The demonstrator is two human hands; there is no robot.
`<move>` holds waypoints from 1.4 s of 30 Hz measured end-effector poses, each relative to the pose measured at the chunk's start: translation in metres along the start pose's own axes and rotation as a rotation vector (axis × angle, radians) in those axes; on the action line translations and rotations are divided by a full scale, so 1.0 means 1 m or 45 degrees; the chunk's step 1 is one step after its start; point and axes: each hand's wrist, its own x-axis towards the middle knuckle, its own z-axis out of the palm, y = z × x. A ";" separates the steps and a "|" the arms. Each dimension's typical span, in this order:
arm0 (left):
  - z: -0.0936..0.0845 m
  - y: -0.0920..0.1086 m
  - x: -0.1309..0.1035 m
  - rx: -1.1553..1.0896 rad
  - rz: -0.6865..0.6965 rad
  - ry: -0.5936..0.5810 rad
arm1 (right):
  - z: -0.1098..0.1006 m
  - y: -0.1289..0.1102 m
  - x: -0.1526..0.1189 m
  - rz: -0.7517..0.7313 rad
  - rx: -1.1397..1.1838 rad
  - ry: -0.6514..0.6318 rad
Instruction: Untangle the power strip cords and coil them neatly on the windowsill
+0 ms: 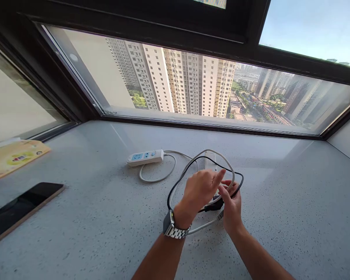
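In the head view, white cable point(157, 181) and black cable point(175, 186) lie in loose loops around my hands. My left hand point(202, 186) is curled over the loops with its thumb sticking out; its fingertips and whatever they grip are hidden. Beside it, my right hand point(233, 206) closes its fingers around the white and black cables at the right side of the loops. A black plug point(217, 204) shows between the hands. Partly covered behind them is a white power strip point(210, 156). A smaller white power strip point(145, 157) with blue socket faces lies to the left, its cable running toward the loops.
All of this rests on a speckled pale windowsill point(280, 217). A dark phone point(23, 210) and a yellow tissue pack point(15, 155) lie at the left. Behind runs a dark window frame point(210, 130), with tall buildings outside.
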 end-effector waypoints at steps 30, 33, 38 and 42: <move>-0.101 -0.009 -0.037 -2.227 -0.202 0.416 | -0.024 -0.028 0.040 0.293 0.350 -0.020; -0.105 0.002 -0.054 -1.879 -0.173 0.492 | -0.037 -0.029 0.053 0.135 0.222 0.044; -0.101 0.013 -0.082 -1.127 -0.221 0.586 | -0.057 -0.017 0.067 -0.042 0.100 0.132; -0.104 -0.002 -0.079 -0.782 -0.123 0.379 | -0.065 -0.003 0.074 -0.057 0.156 0.259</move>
